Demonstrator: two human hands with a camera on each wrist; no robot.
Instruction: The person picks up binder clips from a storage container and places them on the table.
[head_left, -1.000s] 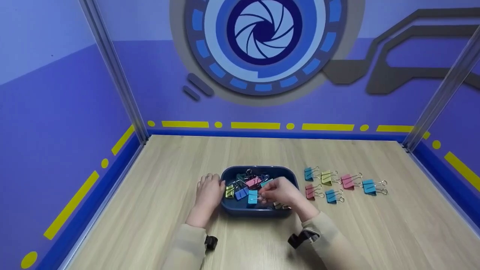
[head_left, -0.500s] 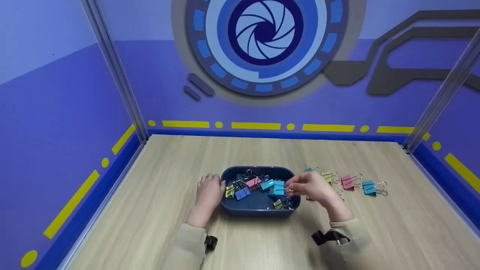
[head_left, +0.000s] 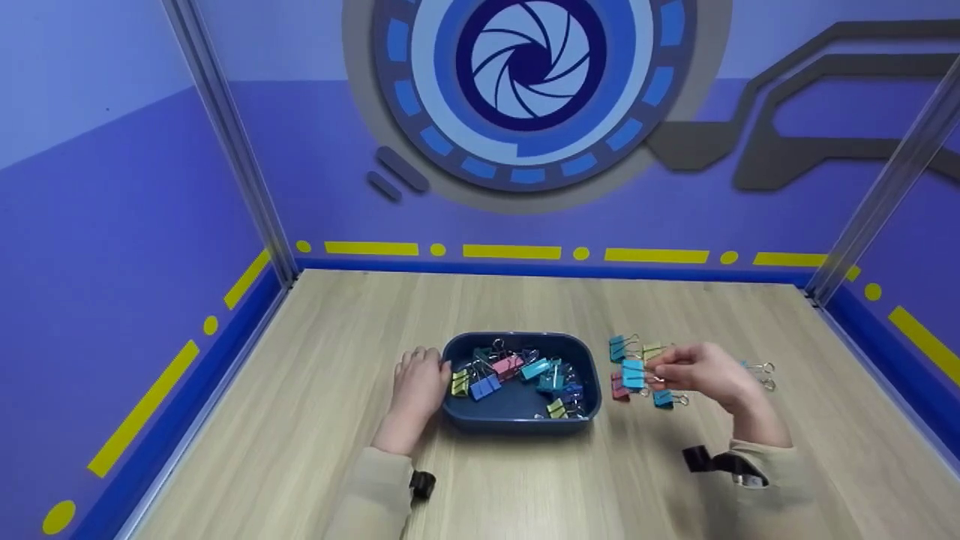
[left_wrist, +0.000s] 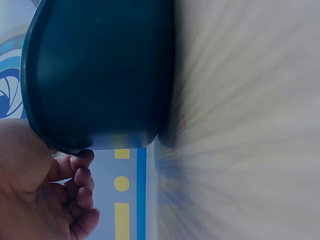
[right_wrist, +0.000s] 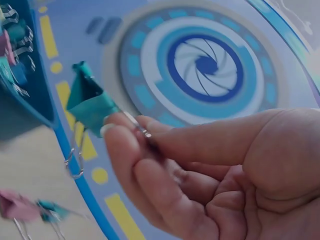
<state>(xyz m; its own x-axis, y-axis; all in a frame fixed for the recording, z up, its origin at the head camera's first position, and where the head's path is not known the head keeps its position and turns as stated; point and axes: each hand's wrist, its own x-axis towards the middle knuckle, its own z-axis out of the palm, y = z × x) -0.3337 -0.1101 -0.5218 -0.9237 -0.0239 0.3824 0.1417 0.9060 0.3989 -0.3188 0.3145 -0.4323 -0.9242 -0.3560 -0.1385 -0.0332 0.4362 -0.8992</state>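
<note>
A dark blue plastic box (head_left: 517, 427) holds several colourful binder clips, among them a pink clip (head_left: 508, 365) and a blue-violet clip (head_left: 485, 387). My left hand (head_left: 420, 384) holds the box's left end by the rim; in the left wrist view its fingers curl by the rim and the thumb is mostly hidden. To the right of the box, my right hand (head_left: 705, 375) pinches a light-blue binder clip (head_left: 633, 373) by its wire handle. That clip hangs above the table, its body pointing left, in front of several clips laid out there.
Clips on the wooden table (head_left: 337, 337) stand in rows right of the box: a blue clip (head_left: 617, 348), a yellow clip (head_left: 652, 351), a red-pink clip (head_left: 619, 386) and a smaller blue clip (head_left: 664, 399). Others are partly behind my right hand. Printed panels (head_left: 315, 165) enclose the table.
My right hand has lifted the light-blue binder clip out of the box and carried it rightward to above the laid-out clips. My left hand has stayed at the box's left end.
</note>
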